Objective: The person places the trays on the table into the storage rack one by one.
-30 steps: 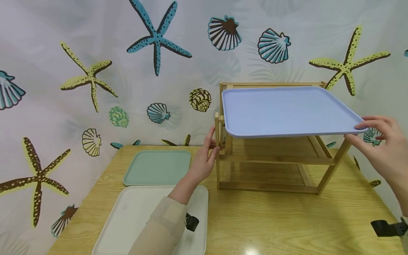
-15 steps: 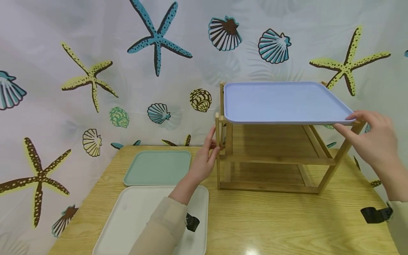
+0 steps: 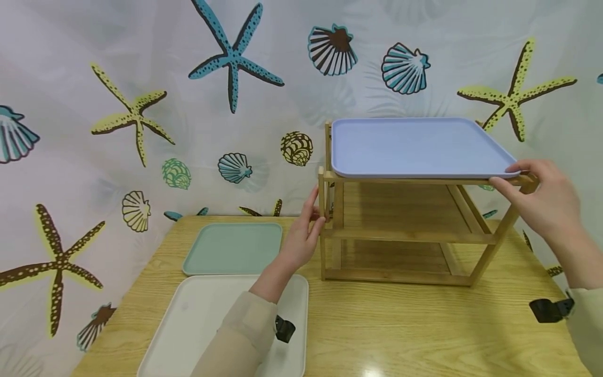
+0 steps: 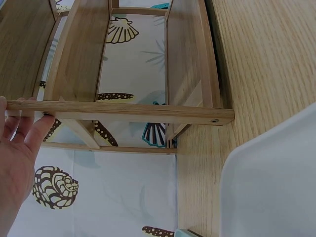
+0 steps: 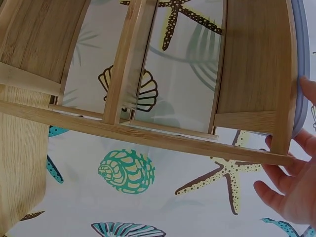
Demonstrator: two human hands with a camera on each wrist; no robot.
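A light blue tray (image 3: 414, 149) lies on the top shelf of a wooden three-tier rack (image 3: 410, 234). My right hand (image 3: 542, 196) holds the tray's front right corner, with fingers on the rim and the thumb lower, by the rack's top rail. In the right wrist view, that hand (image 5: 296, 182) is at the tray's edge (image 5: 300, 64) and the end of the rack's post. My left hand (image 3: 301, 235) grips the rack's front left post (image 3: 322, 225). The left wrist view shows this hand's fingers (image 4: 24, 128) reaching behind the post (image 4: 133, 111).
A green tray (image 3: 233, 248) and a larger white tray (image 3: 188, 314) lie on the wooden table (image 3: 400, 330) left of the rack. My left forearm crosses above the white one. Behind hangs a curtain (image 3: 264, 125) printed with starfish and shells.
The blue tray has gone from tilted above the rack to lying on its top shelf, moving back and slightly left with my right hand. My left hand has stayed at the post.
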